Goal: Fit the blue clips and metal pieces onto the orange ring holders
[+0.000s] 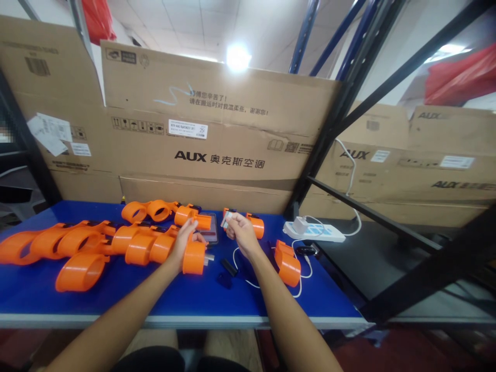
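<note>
My left hand (pixel 183 242) is closed round an orange plastic ring-shaped piece (pixel 194 259) above the middle of the table. Small pale strips (pixel 209 258) show at that piece's right side. Part of my left hand's grip is hidden behind the plastic. My right hand (pixel 242 232) pinches a small pale, shiny item (pixel 228 219), too small to name for certain. Just below and between the hands lie a black cylinder (pixel 229 267) and a small dark piece (pixel 223 280). A flat tablet-like device (pixel 212 233) lies behind the hands, partly covered.
Several orange ring pieces (pixel 79 271) crowd the left of the blue table (pixel 155 302). Another orange piece (pixel 289 266) lies right of my right arm, among white cables. A white power strip (pixel 333 232) is farther right. Cardboard (pixel 217 134) and a black frame post (pixel 329 139) stand behind.
</note>
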Motion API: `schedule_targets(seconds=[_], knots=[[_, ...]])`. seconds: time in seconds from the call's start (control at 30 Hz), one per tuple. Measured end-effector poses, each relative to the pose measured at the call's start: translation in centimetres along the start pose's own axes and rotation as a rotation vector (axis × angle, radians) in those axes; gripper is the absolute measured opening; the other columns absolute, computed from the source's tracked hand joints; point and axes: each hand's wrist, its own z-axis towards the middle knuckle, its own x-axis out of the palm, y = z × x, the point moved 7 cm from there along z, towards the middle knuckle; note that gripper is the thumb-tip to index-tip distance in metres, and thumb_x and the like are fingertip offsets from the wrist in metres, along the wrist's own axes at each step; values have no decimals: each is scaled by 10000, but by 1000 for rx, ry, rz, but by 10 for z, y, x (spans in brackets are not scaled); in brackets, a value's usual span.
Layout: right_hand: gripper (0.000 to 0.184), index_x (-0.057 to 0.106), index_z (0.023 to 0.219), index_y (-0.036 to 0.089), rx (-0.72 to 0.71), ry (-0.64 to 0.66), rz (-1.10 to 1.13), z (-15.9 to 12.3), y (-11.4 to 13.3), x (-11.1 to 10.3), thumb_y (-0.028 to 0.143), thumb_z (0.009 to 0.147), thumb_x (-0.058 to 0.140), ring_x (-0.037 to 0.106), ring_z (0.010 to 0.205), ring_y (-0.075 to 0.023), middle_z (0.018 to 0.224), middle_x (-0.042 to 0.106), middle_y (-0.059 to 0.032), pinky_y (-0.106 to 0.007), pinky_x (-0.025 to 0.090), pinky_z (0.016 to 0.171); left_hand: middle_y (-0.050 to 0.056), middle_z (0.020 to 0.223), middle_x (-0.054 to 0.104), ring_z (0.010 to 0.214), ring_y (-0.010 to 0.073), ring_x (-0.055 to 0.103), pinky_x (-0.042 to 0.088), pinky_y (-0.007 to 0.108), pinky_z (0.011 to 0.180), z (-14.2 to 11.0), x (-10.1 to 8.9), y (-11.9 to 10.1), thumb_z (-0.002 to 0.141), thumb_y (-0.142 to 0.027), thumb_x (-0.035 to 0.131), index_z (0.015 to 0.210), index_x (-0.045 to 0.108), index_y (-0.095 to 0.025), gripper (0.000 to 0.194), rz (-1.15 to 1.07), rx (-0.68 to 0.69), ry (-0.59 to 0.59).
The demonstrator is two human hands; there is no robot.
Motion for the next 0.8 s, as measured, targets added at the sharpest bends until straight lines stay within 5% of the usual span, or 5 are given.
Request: schedule_targets(seconds=[0.1, 0.33, 0.6, 0.8], knots=[[303, 533, 809, 232, 13, 15, 72, -2, 1, 4, 444, 819, 750, 356, 405, -79, 496, 395, 100, -212, 287, 413, -32, 615, 643, 480, 206, 654, 469, 250, 442, 0, 0, 0, 789, -541, 732, 1078, 427, -256, 508, 1, 2, -3], [273, 612, 889, 218, -4, 44, 53, -5, 0, 11, 387, 782, 797, 645, 684, -164, 755, 689, -14, -280, 513, 624, -23, 613, 646, 470, 211, 642, 459, 252, 421, 1, 0, 1, 803, -554, 715, 1059, 423, -258, 488, 27, 16, 15], [296, 667, 897, 208, -76, -84, -54, 1, -1, -3, 415, 754, 822, 457, 519, -93, 750, 691, -1, -231, 344, 466, -36, 616, 637, 455, 203, 639, 459, 245, 420, 0, 1, 3, 793, -547, 723, 1088, 420, -264, 508, 9, 7, 0], [361, 631, 945, 213, -53, -64, -54, -1, -4, 1, 463, 756, 811, 590, 598, -142, 719, 712, -22, -257, 460, 558, -25, 633, 653, 483, 209, 658, 481, 256, 441, -2, 2, 5, 781, -564, 743, 1169, 446, -260, 575, 6, -22, -23]])
